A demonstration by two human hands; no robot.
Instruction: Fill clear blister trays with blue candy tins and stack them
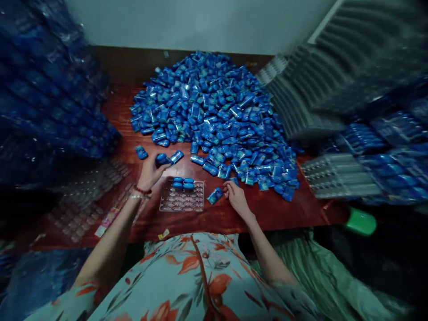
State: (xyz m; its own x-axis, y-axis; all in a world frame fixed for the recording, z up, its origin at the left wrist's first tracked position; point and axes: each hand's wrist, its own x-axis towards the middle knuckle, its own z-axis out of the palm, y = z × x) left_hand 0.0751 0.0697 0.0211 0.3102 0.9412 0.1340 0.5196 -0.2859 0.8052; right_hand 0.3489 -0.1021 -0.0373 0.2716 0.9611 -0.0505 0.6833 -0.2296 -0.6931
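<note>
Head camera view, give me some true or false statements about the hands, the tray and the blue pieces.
1. The left hand holds a blue piece. True.
2. The clear tray is completely filled. False: only two blue pieces sit in its far row.
3. The right hand rests on the wooden table beside a loose blue piece. True.
4. The big blue pile lies on the floor. False: it lies on the table.
</note>
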